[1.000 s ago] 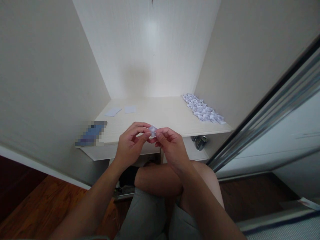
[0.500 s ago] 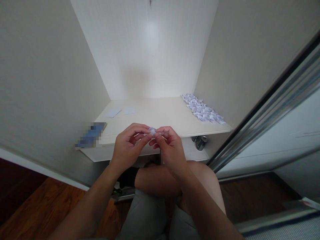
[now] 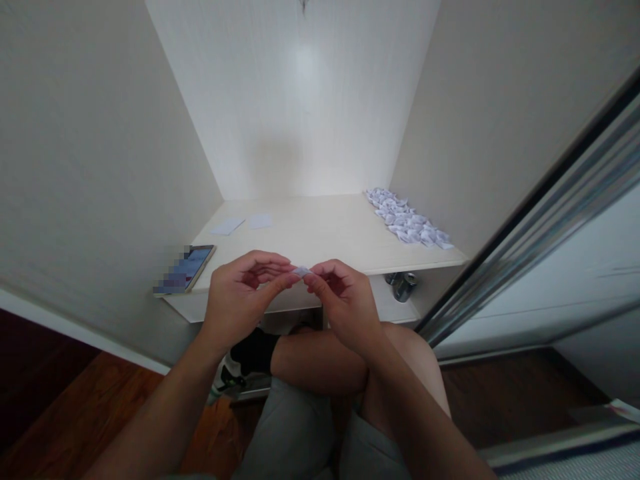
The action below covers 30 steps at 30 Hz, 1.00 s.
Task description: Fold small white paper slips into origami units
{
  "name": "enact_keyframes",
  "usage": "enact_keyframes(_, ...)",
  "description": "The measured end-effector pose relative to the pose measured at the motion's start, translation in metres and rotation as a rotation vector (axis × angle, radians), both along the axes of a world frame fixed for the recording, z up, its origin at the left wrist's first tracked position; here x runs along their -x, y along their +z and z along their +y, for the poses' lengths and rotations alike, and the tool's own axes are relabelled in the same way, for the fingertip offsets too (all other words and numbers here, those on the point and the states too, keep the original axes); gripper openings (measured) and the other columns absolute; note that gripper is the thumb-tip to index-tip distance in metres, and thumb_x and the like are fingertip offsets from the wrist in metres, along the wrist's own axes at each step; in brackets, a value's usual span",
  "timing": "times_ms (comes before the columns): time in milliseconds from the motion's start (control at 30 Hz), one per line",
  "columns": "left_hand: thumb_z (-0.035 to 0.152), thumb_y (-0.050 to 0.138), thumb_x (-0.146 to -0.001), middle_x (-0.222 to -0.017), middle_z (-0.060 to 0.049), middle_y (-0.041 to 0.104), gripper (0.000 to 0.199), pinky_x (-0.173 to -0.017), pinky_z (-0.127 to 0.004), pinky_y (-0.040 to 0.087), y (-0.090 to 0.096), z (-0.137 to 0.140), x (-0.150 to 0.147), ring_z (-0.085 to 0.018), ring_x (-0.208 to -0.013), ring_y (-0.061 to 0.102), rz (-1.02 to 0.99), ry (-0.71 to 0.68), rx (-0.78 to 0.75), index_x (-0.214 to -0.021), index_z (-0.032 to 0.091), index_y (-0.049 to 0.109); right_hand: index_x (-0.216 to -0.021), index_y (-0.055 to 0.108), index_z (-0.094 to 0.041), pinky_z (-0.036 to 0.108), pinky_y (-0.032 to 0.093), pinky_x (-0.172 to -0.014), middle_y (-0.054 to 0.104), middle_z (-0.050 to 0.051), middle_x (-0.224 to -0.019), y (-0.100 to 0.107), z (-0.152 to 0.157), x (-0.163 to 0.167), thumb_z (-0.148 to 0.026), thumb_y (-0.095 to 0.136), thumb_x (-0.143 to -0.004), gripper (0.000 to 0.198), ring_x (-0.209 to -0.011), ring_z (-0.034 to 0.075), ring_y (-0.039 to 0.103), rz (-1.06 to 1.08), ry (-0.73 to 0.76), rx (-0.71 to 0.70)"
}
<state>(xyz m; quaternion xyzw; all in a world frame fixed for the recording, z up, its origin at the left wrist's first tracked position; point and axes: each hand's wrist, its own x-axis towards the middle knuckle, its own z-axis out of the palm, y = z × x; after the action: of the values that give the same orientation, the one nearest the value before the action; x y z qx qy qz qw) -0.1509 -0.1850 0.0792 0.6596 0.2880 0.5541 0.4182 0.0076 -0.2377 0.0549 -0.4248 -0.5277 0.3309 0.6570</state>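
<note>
A small piece of folded white paper (image 3: 301, 271) is pinched between both hands, just in front of the shelf edge. My left hand (image 3: 245, 293) grips its left end between thumb and fingers. The right end sits in the thumb-and-finger pinch of my right hand (image 3: 345, 300). Fingertips cover part of the paper, so its full shape is hidden. Beyond the hands, a pile of folded white papers (image 3: 407, 219) lies along the right side of the shelf. Two flat sheets, a left paper (image 3: 228, 227) and a right paper (image 3: 260, 221), rest at the back left.
The pale shelf (image 3: 320, 233) spans between cabinet walls. A phone (image 3: 193, 267), partly blurred out, lies at its left front corner. Dark cans (image 3: 405, 287) stand on the lower level at right. A metal-edged sliding door frame (image 3: 530, 193) runs along the right. My crossed legs are below.
My left hand has shifted slightly left and its fingers have loosened apart from the right hand's. The paper sits a little lower between the fingertips. More of the phone and my shoe shows.
</note>
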Motion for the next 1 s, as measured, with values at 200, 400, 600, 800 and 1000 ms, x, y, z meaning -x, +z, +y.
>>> enact_keyframes(200,0.019,0.092,-0.068,-0.072,-0.003,0.077,0.019,-0.059,-0.023,0.058,-0.002,-0.004,-0.001,-0.016,-0.061,0.071,0.040,-0.037,0.086,-0.083,0.020,0.082,-0.083,0.069,-0.023,0.029,0.046,-0.066,0.069,0.000,-0.075,-0.005,0.000,-0.001,-0.039,0.071,-0.091,0.018,-0.070,0.016,0.061,0.047,0.051,0.015)
enact_keyframes(400,0.020,0.090,-0.070,-0.075,-0.002,0.078,0.015,-0.052,-0.022,0.054,0.002,-0.011,0.003,-0.016,-0.059,0.069,0.113,-0.004,-0.052,-0.083,0.025,0.083,-0.091,0.073,-0.025,0.033,0.051,-0.078,0.073,0.003,-0.090,-0.007,-0.008,-0.006,-0.028,0.072,-0.091,0.003,-0.084,0.019,0.066,-0.070,0.009,-0.083)
enact_keyframes(600,0.022,0.085,-0.079,-0.080,-0.001,0.081,0.013,-0.061,-0.023,0.056,0.007,-0.017,0.013,-0.016,-0.063,0.071,0.321,0.042,-0.345,-0.089,0.030,0.085,-0.090,0.075,-0.026,0.034,0.051,-0.078,0.073,0.003,-0.089,0.000,-0.018,-0.008,-0.022,0.071,-0.092,0.007,-0.084,0.019,0.066,-0.218,-0.029,-0.202)
enact_keyframes(800,0.023,0.082,-0.082,-0.077,-0.001,0.079,0.013,-0.057,-0.021,0.055,0.011,-0.018,0.013,-0.014,-0.059,0.068,0.348,-0.003,-0.359,-0.093,0.029,0.084,-0.089,0.078,-0.027,0.035,0.051,-0.076,0.075,0.003,-0.087,0.004,-0.020,-0.006,-0.022,0.071,-0.092,0.009,-0.082,0.020,0.068,-0.229,-0.005,-0.205)
enact_keyframes(1000,0.022,0.083,-0.080,-0.078,-0.002,0.078,0.012,-0.056,-0.019,0.057,0.009,-0.016,0.011,-0.014,-0.062,0.069,0.276,-0.095,-0.215,-0.091,0.025,0.083,-0.080,0.079,-0.025,0.032,0.049,-0.069,0.074,0.002,-0.077,0.000,-0.018,-0.008,-0.022,0.075,-0.089,0.011,-0.072,0.018,0.066,-0.152,0.002,-0.165)
